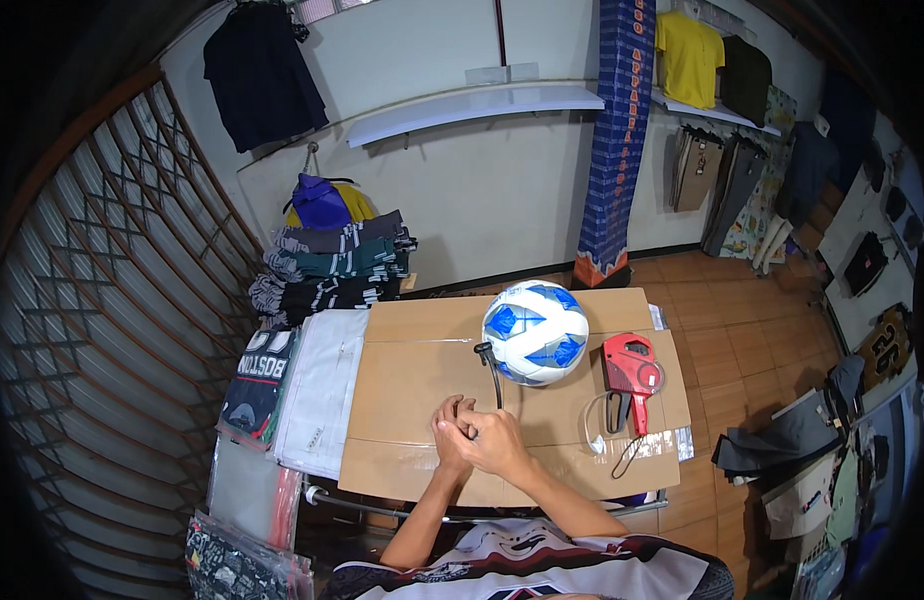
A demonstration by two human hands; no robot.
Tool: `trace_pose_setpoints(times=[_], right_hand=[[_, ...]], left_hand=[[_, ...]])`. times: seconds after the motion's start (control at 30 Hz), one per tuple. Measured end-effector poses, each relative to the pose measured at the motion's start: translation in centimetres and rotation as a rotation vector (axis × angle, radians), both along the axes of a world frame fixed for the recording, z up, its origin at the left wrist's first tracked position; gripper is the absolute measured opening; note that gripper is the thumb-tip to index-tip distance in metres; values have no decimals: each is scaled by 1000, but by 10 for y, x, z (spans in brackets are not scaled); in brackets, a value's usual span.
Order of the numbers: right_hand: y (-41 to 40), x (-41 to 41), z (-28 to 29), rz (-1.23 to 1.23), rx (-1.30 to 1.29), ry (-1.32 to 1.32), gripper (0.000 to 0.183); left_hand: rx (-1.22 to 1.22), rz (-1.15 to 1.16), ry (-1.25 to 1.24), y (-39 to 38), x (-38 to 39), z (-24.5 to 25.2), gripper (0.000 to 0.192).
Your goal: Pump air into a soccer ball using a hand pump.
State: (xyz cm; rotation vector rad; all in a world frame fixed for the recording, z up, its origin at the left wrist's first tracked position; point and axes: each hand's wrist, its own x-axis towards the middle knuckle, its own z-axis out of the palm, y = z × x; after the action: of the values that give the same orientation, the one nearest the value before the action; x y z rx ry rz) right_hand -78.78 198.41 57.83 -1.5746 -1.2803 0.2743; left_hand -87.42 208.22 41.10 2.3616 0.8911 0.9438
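My right hand (499,444) is closed around the lower end of a thin black hose (497,386). The hose rises from the fist to a black angled head (484,349) beside a white and blue football (535,333). Whether that head touches the ball, I cannot tell. My left hand (451,439) is pressed against the right one with its fingers curled. Something dark shows between the two hands, but most of it is hidden. Under the ball and hands lies a flattened cardboard sheet (409,375).
A red price label gun (633,379) with a black handle and cord rests on the cardboard's right side. Packaged clothing (256,382) and a white folded item (319,397) lie to the left. Folded garments (338,259) are stacked behind. A banner-wrapped pillar (612,150) stands beyond the table.
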Motion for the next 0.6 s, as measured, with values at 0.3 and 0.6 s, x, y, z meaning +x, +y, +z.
trace_pose_setpoints(times=[0.3, 0.6], right_hand=[[-7, 0, 38, 62, -15, -10, 39], [-14, 8, 66, 78, 50, 43, 41]], left_hand=[[-21, -32, -159, -17, 3, 61, 35], [-551, -161, -585, -33, 19, 105, 23]])
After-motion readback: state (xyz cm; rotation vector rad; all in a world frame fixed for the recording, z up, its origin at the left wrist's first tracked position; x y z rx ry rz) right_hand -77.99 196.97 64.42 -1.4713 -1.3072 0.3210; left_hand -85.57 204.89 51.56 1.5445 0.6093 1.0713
